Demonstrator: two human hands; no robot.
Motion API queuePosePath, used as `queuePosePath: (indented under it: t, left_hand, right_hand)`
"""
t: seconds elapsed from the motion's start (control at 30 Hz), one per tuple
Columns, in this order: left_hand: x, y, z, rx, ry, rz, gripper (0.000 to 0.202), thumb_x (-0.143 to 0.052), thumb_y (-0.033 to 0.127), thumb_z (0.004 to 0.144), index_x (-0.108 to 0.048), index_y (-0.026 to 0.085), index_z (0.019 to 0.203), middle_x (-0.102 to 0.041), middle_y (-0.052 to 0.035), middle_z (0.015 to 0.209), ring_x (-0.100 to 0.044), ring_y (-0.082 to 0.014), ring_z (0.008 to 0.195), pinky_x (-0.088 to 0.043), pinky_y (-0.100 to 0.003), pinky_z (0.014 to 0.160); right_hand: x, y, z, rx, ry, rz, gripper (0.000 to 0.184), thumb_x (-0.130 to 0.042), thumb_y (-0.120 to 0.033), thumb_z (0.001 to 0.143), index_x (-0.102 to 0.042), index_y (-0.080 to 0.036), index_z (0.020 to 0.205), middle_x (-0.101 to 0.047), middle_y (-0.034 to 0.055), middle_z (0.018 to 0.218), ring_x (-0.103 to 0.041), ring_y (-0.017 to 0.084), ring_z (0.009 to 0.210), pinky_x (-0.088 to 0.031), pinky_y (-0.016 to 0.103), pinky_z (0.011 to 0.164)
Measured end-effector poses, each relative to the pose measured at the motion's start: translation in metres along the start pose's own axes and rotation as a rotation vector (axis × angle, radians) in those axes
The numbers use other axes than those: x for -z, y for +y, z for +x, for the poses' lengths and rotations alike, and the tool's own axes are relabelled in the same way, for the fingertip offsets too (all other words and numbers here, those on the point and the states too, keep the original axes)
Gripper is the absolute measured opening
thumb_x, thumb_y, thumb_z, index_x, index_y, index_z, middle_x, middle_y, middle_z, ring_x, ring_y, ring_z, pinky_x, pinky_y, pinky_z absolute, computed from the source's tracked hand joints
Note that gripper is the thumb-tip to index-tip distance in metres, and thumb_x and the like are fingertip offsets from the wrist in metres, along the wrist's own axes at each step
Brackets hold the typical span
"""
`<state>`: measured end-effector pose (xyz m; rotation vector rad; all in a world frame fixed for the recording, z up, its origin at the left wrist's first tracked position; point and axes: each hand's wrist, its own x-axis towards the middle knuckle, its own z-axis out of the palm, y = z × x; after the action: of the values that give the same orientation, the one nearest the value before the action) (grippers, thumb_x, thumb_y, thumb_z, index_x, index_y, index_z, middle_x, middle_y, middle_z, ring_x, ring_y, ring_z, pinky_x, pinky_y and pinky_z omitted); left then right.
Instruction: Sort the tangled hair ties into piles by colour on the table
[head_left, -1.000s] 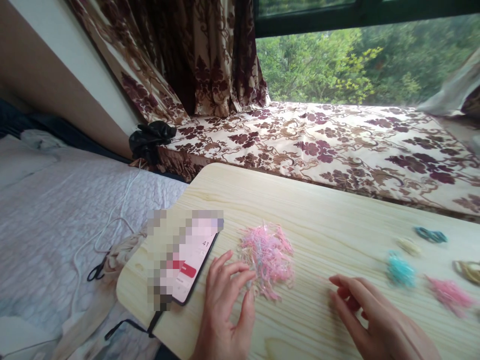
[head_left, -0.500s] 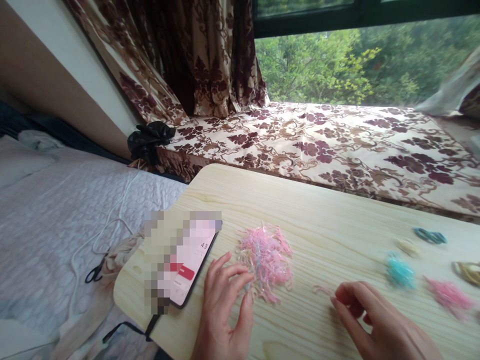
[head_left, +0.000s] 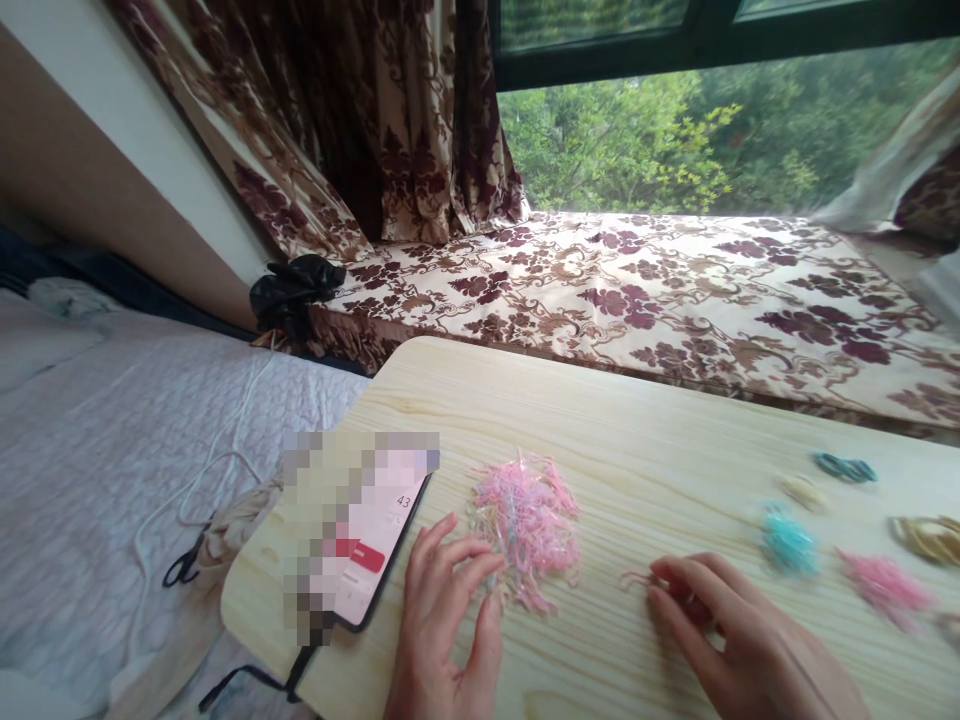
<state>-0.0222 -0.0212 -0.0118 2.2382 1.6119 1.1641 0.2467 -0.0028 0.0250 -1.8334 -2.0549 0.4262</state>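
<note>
A heap of mostly pink small rubber bands lies on the pale wooden table. My left hand rests flat at the heap's left edge, fingers spread and touching the bands. My right hand lies to the right of the heap, its fingertips pressed on a single pink band on the wood. Further right sit small sorted clumps: a turquoise clump, a pink clump, a cream clump, a dark teal clump and a tan clump.
A phone with a lit screen lies at the table's left edge, a cable trailing off it. Left of the table is a white quilted bed with a white cord and black scissors. A floral window seat and curtains stand behind.
My right hand has drawn its fingers in onto a single pink band pulled out to the right of the heap. The left hand has stayed at the heap's edge.
</note>
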Motion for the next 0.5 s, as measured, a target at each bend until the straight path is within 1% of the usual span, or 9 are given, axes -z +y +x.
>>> queuePosePath:
  t: [0.07, 0.1, 0.27, 0.37, 0.5]
  left_hand:
    - [-0.001, -0.001, -0.001, 0.001, 0.001, 0.003, 0.037, -0.053, 0.006, 0.088, -0.061, 0.024, 0.12, -0.067, -0.005, 0.115, -0.047, -0.024, 0.135, -0.046, -0.043, 0.108]
    - [-0.001, -0.001, -0.001, -0.001, 0.001, 0.005, 0.037, -0.053, 0.007, 0.089, -0.061, 0.024, 0.12, -0.067, -0.0049, 0.115, -0.047, -0.024, 0.135, -0.045, -0.043, 0.108]
    - [-0.001, -0.003, -0.001, -0.014, -0.003, 0.028, 0.036, -0.053, 0.007, 0.089, -0.061, 0.024, 0.119, -0.068, -0.0046, 0.114, -0.047, -0.0237, 0.134, -0.046, -0.041, 0.108]
    - [-0.002, -0.004, -0.001, -0.021, -0.006, 0.043, 0.036, -0.053, 0.008, 0.088, -0.061, 0.024, 0.12, -0.069, -0.0052, 0.114, -0.05, -0.0248, 0.133, -0.048, -0.042, 0.105]
    - [-0.003, -0.006, -0.002, -0.037, 0.005, 0.056, 0.036, -0.054, 0.007, 0.088, -0.062, 0.024, 0.119, -0.069, -0.005, 0.113, -0.052, -0.0251, 0.131, -0.048, -0.044, 0.106]
  right_hand:
    - [0.0, -0.004, 0.001, -0.036, 0.017, -0.024, 0.032, -0.041, -0.049, 0.099, -0.064, -0.029, 0.086, -0.068, -0.0018, 0.087, -0.068, 0.014, 0.07, -0.051, 0.024, 0.058]
    - [-0.001, -0.004, 0.001, -0.032, 0.016, -0.034, 0.032, -0.041, -0.049, 0.099, -0.063, -0.03, 0.085, -0.067, -0.0023, 0.087, -0.068, 0.013, 0.07, -0.05, 0.024, 0.058]
    - [-0.006, 0.005, 0.002, 0.091, -0.038, -0.049, 0.032, -0.043, -0.047, 0.098, -0.063, -0.029, 0.081, -0.067, -0.0022, 0.08, -0.068, 0.012, 0.064, -0.049, 0.02, 0.052]
    - [-0.007, 0.005, 0.002, 0.115, -0.011, -0.075, 0.033, -0.042, -0.044, 0.098, -0.062, -0.028, 0.078, -0.065, -0.0016, 0.074, -0.067, 0.013, 0.061, -0.048, 0.022, 0.051]
    - [0.001, -0.002, -0.004, 0.137, 0.043, -0.044, 0.032, -0.041, -0.038, 0.1, -0.06, -0.028, 0.077, -0.064, -0.0016, 0.072, -0.067, 0.013, 0.062, -0.049, 0.021, 0.054]
